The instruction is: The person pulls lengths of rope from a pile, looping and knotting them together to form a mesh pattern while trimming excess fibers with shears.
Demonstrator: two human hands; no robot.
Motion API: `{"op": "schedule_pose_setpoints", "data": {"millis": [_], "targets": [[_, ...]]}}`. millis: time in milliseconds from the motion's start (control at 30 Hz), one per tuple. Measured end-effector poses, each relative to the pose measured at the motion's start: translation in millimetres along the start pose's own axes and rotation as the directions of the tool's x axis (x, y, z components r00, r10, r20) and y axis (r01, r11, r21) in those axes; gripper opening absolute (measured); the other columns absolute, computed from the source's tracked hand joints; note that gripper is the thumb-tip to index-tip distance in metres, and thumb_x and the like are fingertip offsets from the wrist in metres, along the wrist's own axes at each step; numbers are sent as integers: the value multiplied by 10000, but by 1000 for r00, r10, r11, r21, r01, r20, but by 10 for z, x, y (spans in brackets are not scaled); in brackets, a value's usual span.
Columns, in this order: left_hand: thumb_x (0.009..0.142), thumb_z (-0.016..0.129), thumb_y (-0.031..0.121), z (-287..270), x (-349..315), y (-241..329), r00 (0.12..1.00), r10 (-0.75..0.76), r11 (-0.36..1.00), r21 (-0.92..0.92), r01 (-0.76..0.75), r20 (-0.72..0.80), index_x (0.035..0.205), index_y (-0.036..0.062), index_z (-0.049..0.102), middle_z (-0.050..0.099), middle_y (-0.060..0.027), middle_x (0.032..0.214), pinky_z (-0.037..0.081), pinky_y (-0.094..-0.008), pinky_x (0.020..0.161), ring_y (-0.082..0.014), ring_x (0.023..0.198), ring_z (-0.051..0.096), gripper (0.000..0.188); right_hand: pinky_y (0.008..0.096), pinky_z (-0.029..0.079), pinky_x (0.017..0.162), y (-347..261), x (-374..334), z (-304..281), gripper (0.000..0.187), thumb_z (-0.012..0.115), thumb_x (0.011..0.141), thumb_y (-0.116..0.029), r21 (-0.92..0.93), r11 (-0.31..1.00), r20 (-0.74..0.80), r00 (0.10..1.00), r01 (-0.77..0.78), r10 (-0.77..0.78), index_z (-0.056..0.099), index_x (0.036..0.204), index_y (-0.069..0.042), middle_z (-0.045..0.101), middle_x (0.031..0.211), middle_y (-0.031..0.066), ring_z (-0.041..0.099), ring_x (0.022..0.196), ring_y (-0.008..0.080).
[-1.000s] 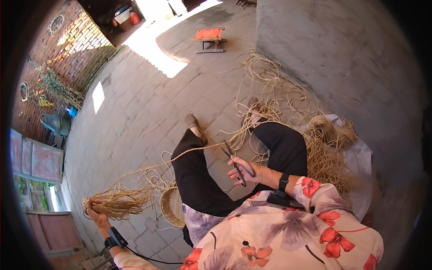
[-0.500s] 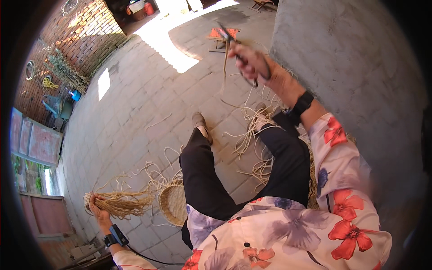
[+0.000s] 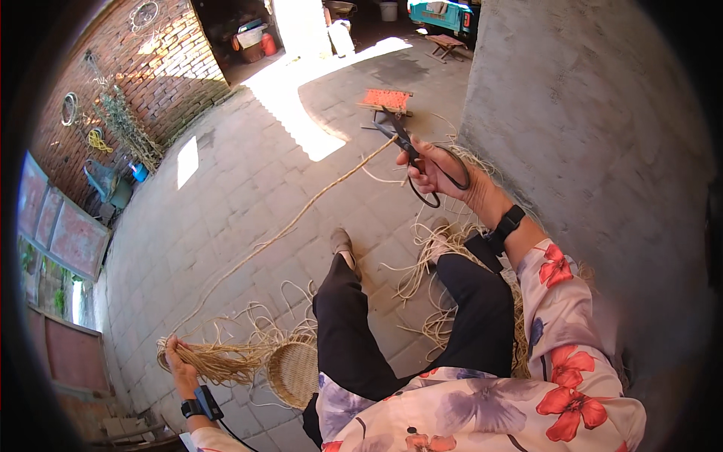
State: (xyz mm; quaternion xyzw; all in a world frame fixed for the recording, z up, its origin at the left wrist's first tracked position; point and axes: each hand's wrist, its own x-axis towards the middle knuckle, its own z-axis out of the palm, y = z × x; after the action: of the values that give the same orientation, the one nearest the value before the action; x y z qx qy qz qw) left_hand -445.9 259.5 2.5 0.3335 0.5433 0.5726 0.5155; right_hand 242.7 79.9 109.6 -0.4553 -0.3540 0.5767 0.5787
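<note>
At the lower left, my left hand (image 3: 181, 368) is closed around a thick bundle of tan straw-like cords (image 3: 230, 361). My right hand (image 3: 440, 173), raised at the upper right, grips dark scissors (image 3: 405, 142) with large loop handles. One long cord (image 3: 301, 212) runs diagonally from the bundle up to the scissors, its upper end at the blades or my fingers; which of these holds it I cannot tell. Beside my left leg is a round woven basket (image 3: 294, 375), with loose cord ends over its rim. More cords (image 3: 431, 271) lie tangled around my right foot.
A small stool with an orange woven seat (image 3: 386, 99) stands ahead, beyond the scissors. Farther back is a wooden stool (image 3: 445, 44) near a teal vehicle (image 3: 443, 15). A grey plastered wall (image 3: 580, 120) rises on the right, a brick wall (image 3: 162, 75) at the far left.
The long cord, which hung down near my right hand, now stretches between both hands. The view has tilted up, and my right hand appears lower, with the scissors less blurred.
</note>
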Motion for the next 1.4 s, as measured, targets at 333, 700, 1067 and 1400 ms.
{"op": "schedule_pose_setpoints", "data": {"millis": [333, 700, 1067, 1400], "targets": [[800, 670, 99, 86, -54, -49, 985, -167, 984, -71, 164, -52, 863, 111, 563, 578, 1, 692, 493, -236, 526, -120, 578, 567, 124, 181, 306, 391, -22, 384, -77, 536, 608, 845, -556, -233, 970, -312, 939, 70, -143, 538, 936, -33, 435, 663, -22, 337, 467, 25], [788, 649, 30, 1833, -1326, -56, 864, -50, 996, 89, 6, 501, 1077, 30, 500, 576, -46, 832, 474, -233, 548, -122, 632, 573, 325, 185, 447, 626, 750, -103, 1211, 391, 665, 815, -52, -386, 845, 148, 929, 370, -339, 511, 1168, -119, 545, 990, -28, 423, 682, 24], [778, 668, 61, 2403, -2077, 2, 546, -127, 978, 11, 211, 828, 1231, 35, 462, 604, -73, 919, 516, -310, 733, -179, 802, 614, 499, 234, 448, 545, 1130, -495, 1917, 402, 662, 822, -119, -230, 951, 203, 966, 207, -161, 479, 1178, -70, 567, 773, 38, 551, 613, 96], [793, 637, 50, 2075, -336, 229, 895, 15, 843, -488, 229, 445, 947, 88, 594, 625, -49, 796, 521, -390, 708, -219, 759, 616, 165, 201, 380, 427, 920, -2189, 515, 286, 621, 809, -89, -216, 973, -345, 939, -81, 1, 502, 1068, -66, 489, 637, -28, 469, 466, 73]]}}
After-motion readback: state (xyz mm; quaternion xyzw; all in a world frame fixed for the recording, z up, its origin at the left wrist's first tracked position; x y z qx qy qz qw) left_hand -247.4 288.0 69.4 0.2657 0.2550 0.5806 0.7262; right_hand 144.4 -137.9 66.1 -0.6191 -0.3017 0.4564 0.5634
